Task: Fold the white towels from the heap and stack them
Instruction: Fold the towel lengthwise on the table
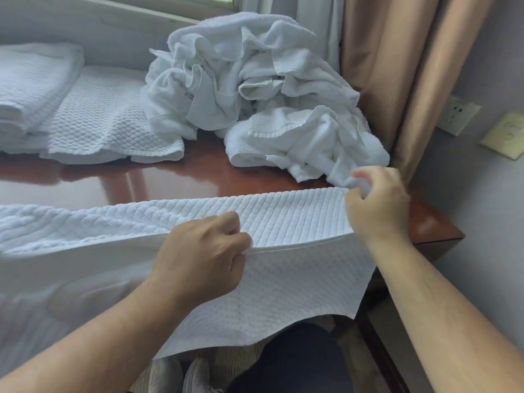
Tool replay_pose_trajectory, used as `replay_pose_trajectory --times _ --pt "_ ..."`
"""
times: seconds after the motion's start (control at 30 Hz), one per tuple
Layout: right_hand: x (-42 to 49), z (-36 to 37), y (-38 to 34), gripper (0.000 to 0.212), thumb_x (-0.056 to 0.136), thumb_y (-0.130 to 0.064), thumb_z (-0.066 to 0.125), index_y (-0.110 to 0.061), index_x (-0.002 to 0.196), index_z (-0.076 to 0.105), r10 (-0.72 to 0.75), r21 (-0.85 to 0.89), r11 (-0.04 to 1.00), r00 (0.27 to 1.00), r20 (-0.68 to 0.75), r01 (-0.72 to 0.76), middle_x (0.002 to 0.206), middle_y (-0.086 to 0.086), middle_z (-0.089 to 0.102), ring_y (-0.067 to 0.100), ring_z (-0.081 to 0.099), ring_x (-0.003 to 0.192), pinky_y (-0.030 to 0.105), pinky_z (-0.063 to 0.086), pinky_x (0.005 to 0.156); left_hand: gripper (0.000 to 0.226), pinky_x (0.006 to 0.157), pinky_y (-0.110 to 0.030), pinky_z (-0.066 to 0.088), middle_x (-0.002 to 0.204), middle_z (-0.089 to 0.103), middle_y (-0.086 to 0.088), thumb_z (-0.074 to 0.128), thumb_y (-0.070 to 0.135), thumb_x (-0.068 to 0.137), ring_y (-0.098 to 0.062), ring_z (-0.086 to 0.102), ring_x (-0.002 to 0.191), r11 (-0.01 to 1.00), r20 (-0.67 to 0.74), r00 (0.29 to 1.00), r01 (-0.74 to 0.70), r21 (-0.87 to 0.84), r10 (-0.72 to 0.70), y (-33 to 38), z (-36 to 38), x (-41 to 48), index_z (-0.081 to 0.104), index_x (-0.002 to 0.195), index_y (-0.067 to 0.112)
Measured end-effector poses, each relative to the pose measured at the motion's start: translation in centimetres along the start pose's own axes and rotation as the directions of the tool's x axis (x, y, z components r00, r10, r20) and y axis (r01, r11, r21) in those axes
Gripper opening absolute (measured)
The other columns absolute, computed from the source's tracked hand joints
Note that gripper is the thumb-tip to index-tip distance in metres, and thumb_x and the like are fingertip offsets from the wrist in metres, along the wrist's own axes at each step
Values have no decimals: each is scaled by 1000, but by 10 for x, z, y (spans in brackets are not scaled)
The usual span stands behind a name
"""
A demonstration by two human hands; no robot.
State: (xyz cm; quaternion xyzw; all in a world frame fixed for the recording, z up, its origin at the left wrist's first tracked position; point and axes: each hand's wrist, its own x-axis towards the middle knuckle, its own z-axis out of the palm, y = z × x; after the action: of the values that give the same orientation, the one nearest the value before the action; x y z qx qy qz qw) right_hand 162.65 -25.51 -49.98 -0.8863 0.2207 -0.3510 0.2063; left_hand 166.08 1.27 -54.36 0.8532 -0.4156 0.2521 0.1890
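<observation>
Glossy reddish-brown table (pixel 198 177) is filling the middle of the frame. The heap (pixel 255 89) of crumpled white towels is sitting at upper centre beside a tan curtain (pixel 397 66), and folded towels (pixel 37 89) are lying at upper left, cut off by the edge. A quilted towel (pixel 283 219) is stretching across the lower half, running out of frame at left. The left hand (pixel 204 251) is pinching its folded edge with curled fingers. The right hand (pixel 377 205) is gripping its corner at centre right, its fingertips blurred and seemingly bunched in the cloth.
</observation>
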Motion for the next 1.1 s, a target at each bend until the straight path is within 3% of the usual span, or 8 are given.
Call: replay_pose_trajectory --times 0.1,0.23,0.43,0.53,0.6,0.77,0.9,1.1 --pt "-9 13 -32 21 95 -18 50 -17 87 69 -58 -92 988 854 518 123 100 -1 64 23 59 100 37 46 85 25 43 -22 26 67 53 3 44 15 72 -23 47 48 1000 9 1000 -5 3 5 0 1 1 66 61 18" --pt "-15 25 -51 29 100 -38 54 -15 82 59 42 -255 942 679 733 217 92 -2 60 19 56 88 34 41 71 26 44 -22 27 70 56 6 49 18 75 -23 53 51 1000 78 997 6 -14 -5 -4 -3 0 73 69 24" --pt "-12 52 -81 59 94 -69 42 -17 114 64 206 -381 919 695 688 105 137 11 57 30 52 121 43 44 99 47 57 -29 38 93 58 13 32 57 89 -13 59 72 998 348 937 29 -58 -7 -15 -29 -3 72 110 44" --pt "-31 72 -84 96 93 -77 30 -10 160 18 317 -464 885 700 640 23 168 17 6 39 4 154 57 9 123 42 74 -31 45 96 66 16 33 50 100 -8 60 85 936 402 890 306 -173 -216 -27 -38 12 73 106 35" --pt "-38 76 -81 99 93 -77 25 -8 161 4 311 -474 881 743 593 9 168 17 -7 38 -8 154 58 -2 123 28 80 -31 45 101 68 13 45 39 101 -10 60 89 868 385 827 483 -116 -410 -41 -42 18 69 115 36" --pt "-35 79 -77 105 89 -82 26 -8 161 5 303 -493 870 756 580 29 169 16 -7 40 -9 154 63 -1 121 61 110 -44 31 145 42 -6 21 64 95 -30 37 133 841 402 752 378 386 -523 -55 -35 -9 36 147 36" --pt "-40 82 -65 108 87 -83 16 -6 161 -2 247 -469 881 786 567 62 169 14 -12 38 -14 154 60 -5 122 75 124 -45 6 166 16 -9 6 68 89 -26 11 153 848 423 737 421 322 -527 -59 -23 -21 12 156 36" --pt "-31 94 -65 106 89 -81 15 -5 160 -4 282 -492 870 780 558 38 168 15 -13 38 -14 154 60 -6 121 73 124 -40 4 167 16 -3 10 68 92 -17 9 154 880 392 789 401 254 -473 -80 -14 -11 18 157 37"
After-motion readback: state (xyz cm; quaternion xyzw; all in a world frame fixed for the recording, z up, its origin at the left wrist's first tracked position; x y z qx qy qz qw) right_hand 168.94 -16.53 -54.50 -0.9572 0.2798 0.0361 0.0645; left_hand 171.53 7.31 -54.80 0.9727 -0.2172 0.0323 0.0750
